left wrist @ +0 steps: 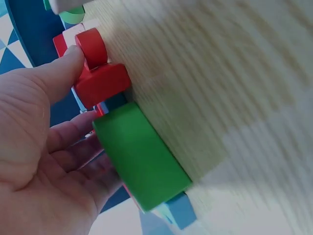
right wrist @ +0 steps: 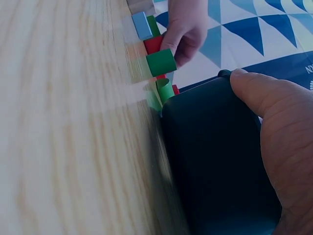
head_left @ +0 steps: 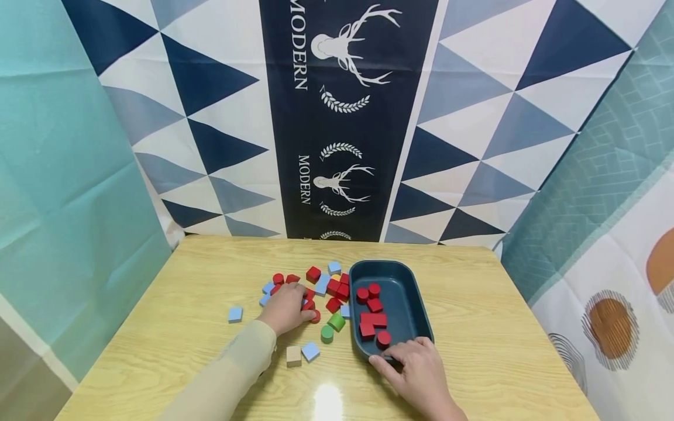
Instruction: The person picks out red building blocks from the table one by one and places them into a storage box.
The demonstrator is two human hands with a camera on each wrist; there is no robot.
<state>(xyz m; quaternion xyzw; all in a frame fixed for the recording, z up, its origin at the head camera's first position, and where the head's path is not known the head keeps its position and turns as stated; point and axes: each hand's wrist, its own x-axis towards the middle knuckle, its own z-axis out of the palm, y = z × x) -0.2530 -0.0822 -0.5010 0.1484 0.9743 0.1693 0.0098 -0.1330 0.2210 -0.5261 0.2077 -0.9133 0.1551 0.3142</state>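
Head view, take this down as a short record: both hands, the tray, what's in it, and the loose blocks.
Left hand: reaches in among the loose blocks
Right hand: holds the tray at its near end
Tray: dark blue
Tray contents: red blocks, round and square-edged
Loose block colours: include red, light blue, green
Loose block farthest left: light blue block
Loose block nearest the person: wood-coloured block

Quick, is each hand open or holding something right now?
Left hand: among the blocks; can't tell whether it's gripping one.
Right hand: closed, holding the dark blue tray at its near end.
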